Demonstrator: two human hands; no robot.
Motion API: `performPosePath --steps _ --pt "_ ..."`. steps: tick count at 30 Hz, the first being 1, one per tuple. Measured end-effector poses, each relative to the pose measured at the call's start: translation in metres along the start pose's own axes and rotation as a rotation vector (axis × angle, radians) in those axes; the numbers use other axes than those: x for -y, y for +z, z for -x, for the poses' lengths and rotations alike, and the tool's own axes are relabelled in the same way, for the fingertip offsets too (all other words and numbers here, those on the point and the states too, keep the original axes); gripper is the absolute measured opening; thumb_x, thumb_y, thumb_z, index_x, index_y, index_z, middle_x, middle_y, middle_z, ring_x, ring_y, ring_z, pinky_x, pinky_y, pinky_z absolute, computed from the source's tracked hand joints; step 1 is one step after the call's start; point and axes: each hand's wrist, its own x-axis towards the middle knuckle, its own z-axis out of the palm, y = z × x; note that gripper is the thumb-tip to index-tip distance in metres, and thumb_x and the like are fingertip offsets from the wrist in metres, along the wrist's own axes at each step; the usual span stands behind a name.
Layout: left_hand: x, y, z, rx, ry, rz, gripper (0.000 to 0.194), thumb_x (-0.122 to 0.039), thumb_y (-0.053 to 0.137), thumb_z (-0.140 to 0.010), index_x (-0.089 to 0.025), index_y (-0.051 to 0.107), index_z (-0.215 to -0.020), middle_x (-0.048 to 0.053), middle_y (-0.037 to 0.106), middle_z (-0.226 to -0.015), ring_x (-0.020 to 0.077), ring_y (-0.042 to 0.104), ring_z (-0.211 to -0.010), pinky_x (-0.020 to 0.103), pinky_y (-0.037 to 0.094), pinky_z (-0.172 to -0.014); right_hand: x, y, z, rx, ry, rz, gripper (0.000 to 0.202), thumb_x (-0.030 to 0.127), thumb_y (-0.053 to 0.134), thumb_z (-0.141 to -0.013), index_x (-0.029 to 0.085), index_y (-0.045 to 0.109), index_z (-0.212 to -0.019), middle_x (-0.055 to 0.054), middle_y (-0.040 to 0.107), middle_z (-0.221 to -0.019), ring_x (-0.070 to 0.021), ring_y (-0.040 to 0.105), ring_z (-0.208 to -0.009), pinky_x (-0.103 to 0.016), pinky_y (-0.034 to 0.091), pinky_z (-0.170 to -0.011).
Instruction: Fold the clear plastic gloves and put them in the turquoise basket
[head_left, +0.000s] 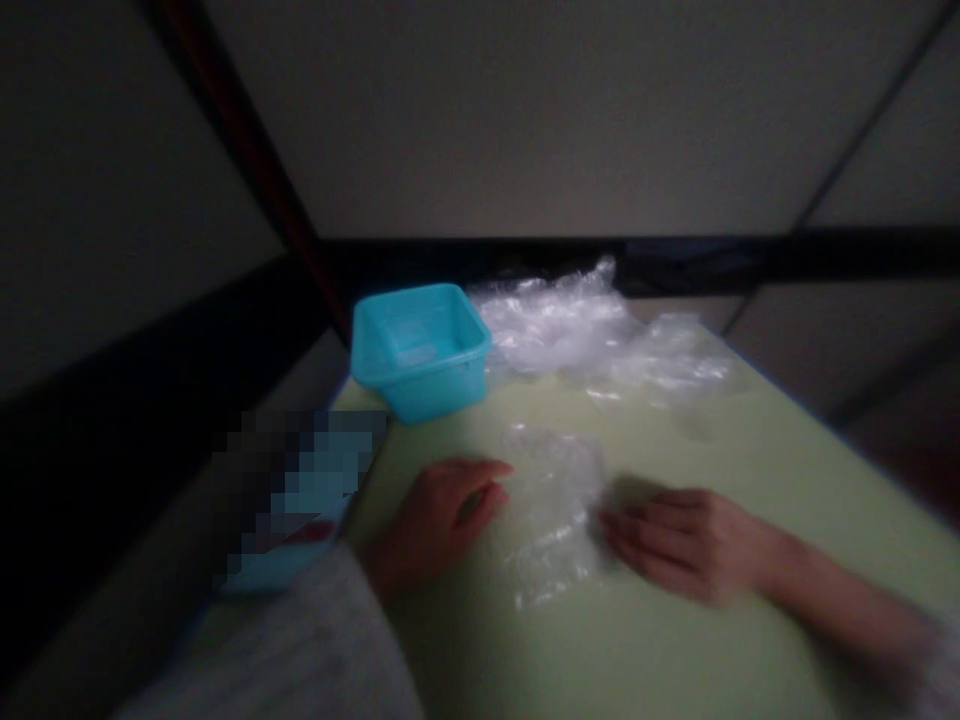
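A small clear plastic bag (553,515), shiny and wrinkled, lies on the pale green tabletop between my two hands. By its left edge is my left hand (442,510), thumb and forefinger curved toward each other with a small gap at the tips. On the opposite side, my right hand (682,545) rests with its fingers bent and held together, the tips at the bag's right edge. Blur hides exactly how those fingertips meet the plastic. Whether anything is inside the bag I cannot tell.
A turquoise plastic basin (431,385) stands at the table's back left, with something pale inside. Beside it spreads a heap of clear plastic bags (570,330). A light blue item, partly blurred out (322,480), is at the left edge. Pale wall panels (525,120) rise behind.
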Motion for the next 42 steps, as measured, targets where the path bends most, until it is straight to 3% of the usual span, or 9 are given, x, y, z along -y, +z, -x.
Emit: performPosePath --steps 3,9,14,22,27,31,35,38,42 --pt "0.000 0.000 0.000 -0.011 0.004 0.010 0.023 -0.020 0.048 -0.083 -0.017 0.068 -0.094 0.005 0.073 -0.079 0.0172 0.068 -0.076 0.029 0.052 -0.076 -0.002 0.002 -0.002 -0.002 0.045 0.039 0.025 0.011 0.038 -0.093 0.010 0.064 -0.096 -0.010 0.069 -0.096 -0.0162 0.063 -0.074 -0.029 0.053 -0.058" --pt "0.001 0.000 0.000 -0.059 -0.008 -0.005 0.022 -0.019 0.048 -0.083 -0.016 0.067 -0.093 0.004 0.072 -0.077 0.0164 0.068 -0.075 0.027 0.052 -0.075 -0.006 0.010 0.001 -0.023 0.151 0.001 0.030 0.012 0.034 -0.095 0.008 0.064 -0.095 -0.014 0.068 -0.105 -0.0200 0.062 -0.099 -0.034 0.055 -0.080" --pt "0.000 -0.001 0.000 -0.081 -0.040 -0.020 0.022 -0.020 0.049 -0.083 -0.016 0.066 -0.094 0.004 0.072 -0.076 0.0162 0.067 -0.073 0.028 0.051 -0.074 -0.008 0.014 0.004 -0.014 0.162 -0.065 0.027 0.012 0.037 -0.095 0.008 0.064 -0.097 -0.015 0.069 -0.104 -0.0210 0.064 -0.097 -0.035 0.057 -0.078" --pt "0.000 -0.002 -0.002 -0.010 -0.185 0.036 0.025 -0.020 0.049 -0.082 -0.016 0.065 -0.100 0.002 0.070 -0.070 0.0146 0.065 -0.062 0.023 0.049 -0.059 -0.015 0.017 0.006 -0.027 0.237 -0.212 0.027 0.016 0.036 -0.096 0.009 0.062 -0.105 -0.014 0.069 -0.103 -0.0197 0.065 -0.098 -0.034 0.057 -0.077" --pt "-0.001 -0.001 -0.003 0.048 -0.270 0.103 0.027 -0.018 0.048 -0.081 -0.016 0.063 -0.104 0.000 0.069 -0.065 0.0138 0.064 -0.058 0.021 0.047 -0.054 -0.019 0.014 0.006 -0.033 0.346 -0.344 0.027 0.023 0.037 -0.097 0.011 0.060 -0.105 -0.012 0.069 -0.097 -0.0183 0.067 -0.086 -0.033 0.055 -0.073" --pt "-0.001 0.000 -0.006 0.070 -0.321 0.187 0.027 -0.018 0.047 -0.082 -0.015 0.061 -0.104 0.000 0.069 -0.066 0.0142 0.065 -0.061 0.022 0.048 -0.058 -0.021 0.013 0.004 -0.034 0.531 -0.504 0.024 0.028 0.040 -0.095 0.014 0.061 -0.094 -0.007 0.067 -0.080 -0.0141 0.064 -0.067 -0.025 0.050 -0.059" --pt "0.000 -0.001 -0.010 0.069 -0.378 0.240 0.024 -0.017 0.045 -0.082 -0.015 0.059 -0.101 0.000 0.068 -0.066 0.0148 0.064 -0.062 0.023 0.045 -0.058 -0.020 0.014 -0.002 -0.071 0.813 -0.709 0.018 0.030 0.049 -0.089 0.017 0.056 -0.079 0.000 0.061 -0.062 -0.0103 0.054 -0.050 -0.020 0.040 -0.045" --pt "0.003 0.001 -0.012 0.050 -0.374 0.290 0.022 -0.019 0.042 -0.083 -0.014 0.057 -0.099 -0.002 0.063 -0.062 0.0146 0.060 -0.060 0.025 0.044 -0.060 -0.018 0.018 -0.011 -0.185 1.021 -0.880 0.012 0.029 0.053 -0.082 0.018 0.049 -0.085 0.000 0.061 -0.062 -0.0110 0.054 -0.050 -0.020 0.038 -0.043" --pt "0.008 0.005 -0.012 0.027 -0.351 0.408 0.022 -0.021 0.036 -0.088 -0.016 0.051 -0.103 -0.002 0.058 -0.066 0.0144 0.059 -0.065 0.028 0.046 -0.068 -0.018 0.024 -0.019 -0.350 1.212 -0.967 0.033 0.026 0.057 -0.074 0.020 0.037 -0.100 0.008 0.051 -0.052 -0.0089 0.046 -0.042 -0.017 0.030 -0.037"
